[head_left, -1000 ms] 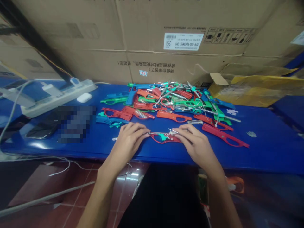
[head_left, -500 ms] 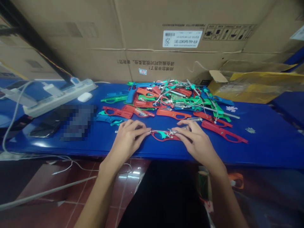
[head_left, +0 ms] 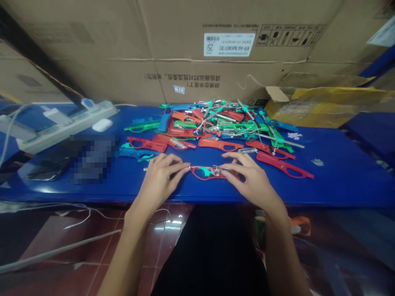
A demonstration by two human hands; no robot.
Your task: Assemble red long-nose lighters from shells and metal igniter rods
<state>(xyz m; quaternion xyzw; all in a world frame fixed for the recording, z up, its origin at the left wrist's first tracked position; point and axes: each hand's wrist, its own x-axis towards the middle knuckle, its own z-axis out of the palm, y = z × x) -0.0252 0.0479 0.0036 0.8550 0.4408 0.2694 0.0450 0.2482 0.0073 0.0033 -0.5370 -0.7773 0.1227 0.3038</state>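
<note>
A red long-nosed lighter casing half [head_left: 201, 176] lies at the table's near side, its open inner side up. In it sit a green trigger [head_left: 204, 171], thin white wires and small parts too fine to make out. My left hand [head_left: 163, 172] pinches the casing's left tip between thumb and index finger. My right hand [head_left: 247, 170] is closed over the other end, thumb and fingers on the casing and a thin metal piece [head_left: 222, 167]; its fingers partly cover that end. Beyond lie more casing halves, among them an orange-red one [head_left: 216, 144] and a red one [head_left: 284, 165].
A pile of coloured lighter parts [head_left: 212, 119] stands at the back of the blue table [head_left: 185, 196]. To the left are a power strip [head_left: 68, 127], a white earbud case [head_left: 102, 125] and a dark phone [head_left: 49, 167]. An opened carton [head_left: 321, 111] stands back right, before large cardboard [head_left: 123, 49].
The view has shifted slightly, so everything sits a little further left and up. My right fingers have moved slightly on the casing's right end; my left hand keeps its pinch.
</note>
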